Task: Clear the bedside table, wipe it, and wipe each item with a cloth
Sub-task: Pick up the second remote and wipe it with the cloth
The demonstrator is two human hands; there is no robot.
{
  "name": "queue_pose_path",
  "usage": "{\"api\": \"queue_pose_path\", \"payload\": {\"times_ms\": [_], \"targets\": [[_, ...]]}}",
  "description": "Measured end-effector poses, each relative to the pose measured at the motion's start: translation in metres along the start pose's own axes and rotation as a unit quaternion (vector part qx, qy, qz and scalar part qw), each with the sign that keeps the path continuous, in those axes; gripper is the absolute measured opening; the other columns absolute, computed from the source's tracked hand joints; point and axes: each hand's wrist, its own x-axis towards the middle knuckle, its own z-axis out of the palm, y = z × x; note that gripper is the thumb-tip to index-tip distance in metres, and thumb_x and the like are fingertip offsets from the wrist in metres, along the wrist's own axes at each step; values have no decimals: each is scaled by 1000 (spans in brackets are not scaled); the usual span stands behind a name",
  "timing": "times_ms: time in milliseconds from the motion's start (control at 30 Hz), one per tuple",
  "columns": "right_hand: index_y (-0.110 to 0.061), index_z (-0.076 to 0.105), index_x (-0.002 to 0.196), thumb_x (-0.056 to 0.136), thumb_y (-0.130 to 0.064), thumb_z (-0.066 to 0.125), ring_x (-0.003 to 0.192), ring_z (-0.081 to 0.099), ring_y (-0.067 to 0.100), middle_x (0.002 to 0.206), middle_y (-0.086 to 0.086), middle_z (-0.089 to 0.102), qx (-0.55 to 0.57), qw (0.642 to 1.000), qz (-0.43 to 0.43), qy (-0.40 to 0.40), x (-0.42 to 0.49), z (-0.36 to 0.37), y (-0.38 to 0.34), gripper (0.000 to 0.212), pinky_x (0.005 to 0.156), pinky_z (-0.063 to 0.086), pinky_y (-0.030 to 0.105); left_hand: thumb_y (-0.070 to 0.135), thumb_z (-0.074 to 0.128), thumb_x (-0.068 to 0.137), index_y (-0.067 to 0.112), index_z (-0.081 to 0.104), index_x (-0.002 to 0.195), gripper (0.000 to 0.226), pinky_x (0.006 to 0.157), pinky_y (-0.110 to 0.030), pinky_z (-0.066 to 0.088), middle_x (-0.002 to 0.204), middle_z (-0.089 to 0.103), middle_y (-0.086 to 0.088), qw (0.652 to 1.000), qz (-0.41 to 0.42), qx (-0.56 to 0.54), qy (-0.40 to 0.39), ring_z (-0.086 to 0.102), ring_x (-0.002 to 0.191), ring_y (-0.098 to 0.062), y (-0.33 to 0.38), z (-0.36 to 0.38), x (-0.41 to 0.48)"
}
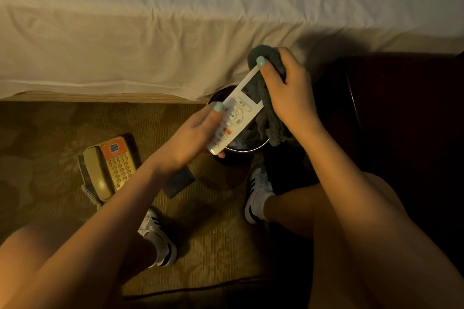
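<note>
Over a half-hidden bin, left grip around remote; right grip around cloth, screen part-covered.

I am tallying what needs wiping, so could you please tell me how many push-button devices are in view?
2. The white rectangular plastic remote control is gripped in the left hand; the beige-and-orange corded telephone lies on the carpet. Others may be hidden.

Head camera looks steeply down; close over the knees.
</note>
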Motion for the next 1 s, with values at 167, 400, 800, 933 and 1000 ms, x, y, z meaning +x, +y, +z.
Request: {"api": "queue_pose_path", "payload": {"times_ms": [167, 400, 800, 933, 1000], "targets": [[-2, 56, 100, 102, -26, 43, 68, 55, 2, 76, -9, 54, 4, 991, 84, 105, 4, -2, 9, 27, 59, 41, 11, 65, 65, 65, 32, 26, 142, 92, 102, -29, 43, 137, 45, 10, 963, 89, 255, 16, 44, 125, -5, -4, 9, 11], [-13, 44, 113, 99, -20, 49, 75, 58, -11, 90, -9, 56, 120, 988, 100, 11, -15, 3, 10, 16, 65, 47, 11, 52, 61, 73, 19, 26, 146, 87, 95, -21, 43, 132, 44, 11, 953, 135, 257, 88, 46, 120, -5, -8, 24, 6], [-10, 59, 121, 100, -26, 46, 107, 64, 26, 116, 14, 66, 363, 879, 299, 82, -34, -34, 10, 29, 95, 51, 45, 19, 73, 83, 19, 26, 140, 74, 99, -36, 48, 134, 44, 6, 938, 177, 246, 166, 47, 127, -14, 16, 69, 6], [-14, 61, 113, 100, -33, 47, 104, 65, 25, 113, 12, 67, 309, 905, 261, 130, -44, -79, 8, 26, 94, 52, 45, 21, 75, 82, 17, 29, 136, 72, 91, -31, 53, 133, 49, 2, 943, 173, 220, 179, 53, 120, -13, 32, 89, 10], [-13, 60, 116, 100, -33, 47, 104, 64, 24, 113, 12, 66, 227, 933, 237, 144, -53, -113, 11, 29, 93, 52, 43, 21, 75, 82, 15, 31, 136, 70, 87, -20, 49, 130, 48, 5, 947, 171, 212, 172, 51, 118, -10, 40, 100, 12]]}}
